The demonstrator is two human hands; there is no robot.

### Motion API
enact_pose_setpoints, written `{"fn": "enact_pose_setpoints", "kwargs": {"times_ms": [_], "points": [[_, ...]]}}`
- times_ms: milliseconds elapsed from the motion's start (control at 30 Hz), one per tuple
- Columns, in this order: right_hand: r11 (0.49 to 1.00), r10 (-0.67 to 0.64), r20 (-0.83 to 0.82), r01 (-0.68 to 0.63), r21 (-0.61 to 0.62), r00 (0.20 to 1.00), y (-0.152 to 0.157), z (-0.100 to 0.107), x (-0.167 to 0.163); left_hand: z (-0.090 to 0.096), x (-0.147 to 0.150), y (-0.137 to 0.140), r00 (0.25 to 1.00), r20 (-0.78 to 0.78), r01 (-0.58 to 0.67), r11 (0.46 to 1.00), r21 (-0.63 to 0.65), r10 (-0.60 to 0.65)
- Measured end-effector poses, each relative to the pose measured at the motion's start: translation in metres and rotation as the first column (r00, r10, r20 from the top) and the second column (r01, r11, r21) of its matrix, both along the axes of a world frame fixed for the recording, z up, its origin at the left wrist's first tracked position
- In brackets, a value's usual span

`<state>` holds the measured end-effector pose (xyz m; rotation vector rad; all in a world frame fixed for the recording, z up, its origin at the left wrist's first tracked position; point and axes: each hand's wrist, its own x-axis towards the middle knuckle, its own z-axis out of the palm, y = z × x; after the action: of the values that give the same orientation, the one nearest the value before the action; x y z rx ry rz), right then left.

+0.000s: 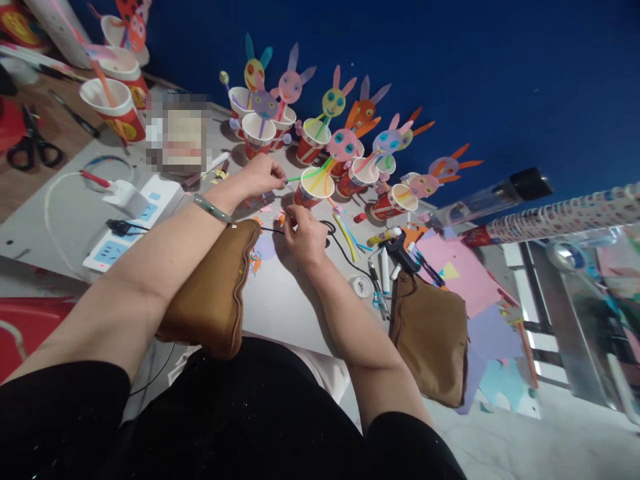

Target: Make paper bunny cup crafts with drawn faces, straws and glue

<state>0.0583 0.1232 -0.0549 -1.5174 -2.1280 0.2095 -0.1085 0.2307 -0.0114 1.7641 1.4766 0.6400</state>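
Observation:
A red-and-white paper cup [314,188] stands in front of me on the table, with a pink paper rabbit head [343,145] on a green pipe cleaner rising from it. My left hand [261,176] is beside the cup's left side, its thumb and forefinger pinched on the end of a green pipe cleaner [293,179] that sticks out from the cup. Just below the cup, my right hand [306,239] has its fingers curled together near the cup's base. What those fingers hold, if anything, is hidden. Colourful paper scraps [257,260] lie near both hands.
Several finished rabbit cups [260,133] line the blue wall. On the right are a black glue gun [400,255], pipe cleaners [346,237], coloured paper [470,270] and stacked cups [560,217]. A power strip [135,223] and scissors [34,143] lie left. Brown cushions [213,293] flank the table edge.

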Motion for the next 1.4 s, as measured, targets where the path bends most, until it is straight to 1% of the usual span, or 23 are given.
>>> {"fn": "enact_pose_setpoints", "kwargs": {"times_ms": [200,333,433,500,633,867,1000,1167,1400], "points": [[0.998,-0.049,-0.143,0.056,0.042,0.989,0.005,-0.002,0.009,-0.001,-0.002,0.003,0.999,0.053,0.013,1.000,-0.004,-0.012],[0.991,-0.035,-0.242,0.065,0.113,0.970,0.018,-0.012,0.017,-0.005,-0.005,0.006,0.996,0.088,0.018,0.999,-0.032,-0.016],[0.983,-0.006,-0.279,0.056,0.173,0.960,0.027,-0.022,0.021,-0.006,-0.006,0.007,0.995,0.100,0.018,0.999,-0.039,-0.014],[0.980,0.004,-0.294,0.054,0.189,0.956,0.030,-0.026,0.022,-0.006,-0.006,0.007,0.994,0.108,0.022,0.999,-0.047,-0.016],[0.978,0.004,-0.293,0.057,0.199,0.956,0.032,-0.026,0.023,-0.005,-0.007,0.007,0.992,0.119,0.038,0.997,-0.065,-0.030],[0.978,-0.016,-0.236,0.064,0.198,0.972,0.032,-0.022,0.026,-0.006,-0.009,0.008,0.991,0.124,0.062,0.996,-0.069,-0.053],[0.972,-0.025,-0.225,0.076,0.222,0.974,0.031,-0.020,0.025,-0.004,-0.013,0.008,0.992,0.108,0.079,0.993,-0.086,-0.069],[0.972,-0.039,-0.226,0.089,0.217,0.973,0.028,-0.016,0.024,0.001,-0.015,0.006,0.992,0.090,0.097,0.993,-0.063,-0.091],[0.979,-0.081,-0.213,0.118,0.168,0.974,0.027,-0.011,0.024,0.001,-0.012,0.004,0.998,0.044,0.037,0.999,-0.005,-0.037]]}}
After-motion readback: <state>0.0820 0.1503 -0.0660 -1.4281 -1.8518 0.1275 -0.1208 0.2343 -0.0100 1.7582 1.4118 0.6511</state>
